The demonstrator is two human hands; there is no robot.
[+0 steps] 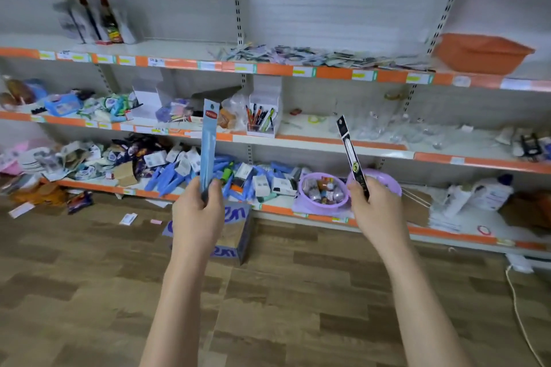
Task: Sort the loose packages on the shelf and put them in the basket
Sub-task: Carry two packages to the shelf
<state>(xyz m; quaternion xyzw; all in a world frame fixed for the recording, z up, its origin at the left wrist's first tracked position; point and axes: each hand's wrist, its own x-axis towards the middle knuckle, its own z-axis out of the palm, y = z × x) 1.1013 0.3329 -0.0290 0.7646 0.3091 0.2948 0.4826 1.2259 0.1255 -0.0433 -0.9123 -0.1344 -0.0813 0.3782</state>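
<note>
The left hand (198,208) pinches a long blue package (209,143) upright by its bottom end; the right hand (371,202) grips a black package (350,155) likewise. Held so low, either could tip and slip. The orange basket (480,53), probably the target, sits on the upper shelf (268,68), inviting an awkward reach.
</note>
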